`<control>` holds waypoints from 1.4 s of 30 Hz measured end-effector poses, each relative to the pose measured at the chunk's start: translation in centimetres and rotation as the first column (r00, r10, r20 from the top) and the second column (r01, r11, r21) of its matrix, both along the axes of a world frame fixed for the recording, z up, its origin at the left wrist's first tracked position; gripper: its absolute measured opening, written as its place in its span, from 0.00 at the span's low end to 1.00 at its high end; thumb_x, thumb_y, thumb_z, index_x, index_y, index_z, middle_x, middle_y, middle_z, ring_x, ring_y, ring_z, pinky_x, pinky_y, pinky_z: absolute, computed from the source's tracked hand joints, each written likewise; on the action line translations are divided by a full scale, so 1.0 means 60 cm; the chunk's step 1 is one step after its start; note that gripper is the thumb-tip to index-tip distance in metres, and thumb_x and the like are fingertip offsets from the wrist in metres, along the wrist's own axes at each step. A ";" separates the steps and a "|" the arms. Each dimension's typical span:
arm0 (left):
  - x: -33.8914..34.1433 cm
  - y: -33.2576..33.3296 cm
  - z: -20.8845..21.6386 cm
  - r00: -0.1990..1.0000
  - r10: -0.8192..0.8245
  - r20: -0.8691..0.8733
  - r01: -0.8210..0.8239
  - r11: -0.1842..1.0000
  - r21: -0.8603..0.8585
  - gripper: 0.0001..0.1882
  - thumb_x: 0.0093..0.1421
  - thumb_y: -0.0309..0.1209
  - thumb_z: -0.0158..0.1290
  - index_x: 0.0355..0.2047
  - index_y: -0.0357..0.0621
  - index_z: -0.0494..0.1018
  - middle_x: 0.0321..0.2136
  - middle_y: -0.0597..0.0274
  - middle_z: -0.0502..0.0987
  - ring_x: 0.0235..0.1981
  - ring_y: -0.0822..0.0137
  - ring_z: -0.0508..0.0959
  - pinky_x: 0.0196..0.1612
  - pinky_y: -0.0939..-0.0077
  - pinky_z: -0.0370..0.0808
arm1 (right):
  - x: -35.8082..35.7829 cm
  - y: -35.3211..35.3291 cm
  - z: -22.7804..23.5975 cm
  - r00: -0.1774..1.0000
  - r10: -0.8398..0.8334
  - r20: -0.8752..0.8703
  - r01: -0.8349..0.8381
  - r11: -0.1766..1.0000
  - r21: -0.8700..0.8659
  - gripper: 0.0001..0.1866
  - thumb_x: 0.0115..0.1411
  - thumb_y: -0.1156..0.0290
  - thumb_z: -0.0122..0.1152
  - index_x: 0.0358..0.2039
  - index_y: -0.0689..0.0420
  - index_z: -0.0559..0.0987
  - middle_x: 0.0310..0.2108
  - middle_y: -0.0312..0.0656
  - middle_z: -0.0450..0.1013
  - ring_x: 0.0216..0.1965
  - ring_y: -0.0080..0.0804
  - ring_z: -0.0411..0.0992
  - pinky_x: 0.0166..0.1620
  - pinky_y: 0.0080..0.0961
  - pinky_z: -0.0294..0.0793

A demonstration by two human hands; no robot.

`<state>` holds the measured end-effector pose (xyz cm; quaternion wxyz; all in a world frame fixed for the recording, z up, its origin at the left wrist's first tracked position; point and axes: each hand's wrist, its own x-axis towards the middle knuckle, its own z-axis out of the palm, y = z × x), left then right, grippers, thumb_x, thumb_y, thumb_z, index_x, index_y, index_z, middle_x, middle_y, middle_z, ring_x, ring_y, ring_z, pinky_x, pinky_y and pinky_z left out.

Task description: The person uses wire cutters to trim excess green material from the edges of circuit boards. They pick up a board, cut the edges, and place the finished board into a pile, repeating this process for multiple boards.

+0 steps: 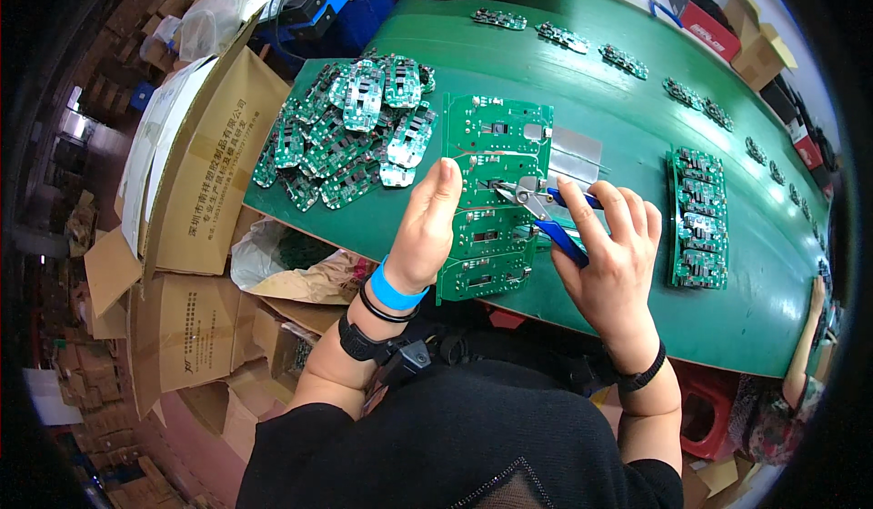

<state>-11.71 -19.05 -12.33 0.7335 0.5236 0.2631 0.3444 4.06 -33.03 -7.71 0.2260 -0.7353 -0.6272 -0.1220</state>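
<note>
Upright in front of me is a green circuit board panel [496,136], made of several joined sections. My left hand [432,222] grips its left edge, thumb on the near face and the other fingers hidden behind. In my right hand [605,245] is a pair of cutting pliers [566,241] with blue handles. The handles are spread, and the metal jaws lie over the middle of the panel, at a component there. Whether the jaw tips touch the board I cannot tell. A flat grey metal plate [577,156] lies on the table behind the panel.
Left on the green table [627,109] is a heap of small circuit boards [350,127]. More panels [700,222] stack at right. Small boards [623,60] line the far side. Cardboard boxes [214,172] stand at left; a co-worker's arm [807,327] shows at far right.
</note>
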 end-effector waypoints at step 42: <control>0.008 0.040 0.042 0.989 -0.049 0.138 0.071 0.985 -0.157 0.29 0.73 0.49 0.30 0.63 0.40 0.59 0.56 0.52 0.71 0.53 0.59 0.76 0.54 0.63 0.76 | -0.015 -0.002 0.008 0.993 0.046 -0.109 -0.052 0.997 -0.057 0.33 0.42 0.68 0.69 0.53 0.51 0.76 0.44 0.43 0.69 0.49 0.43 0.66 0.54 0.41 0.60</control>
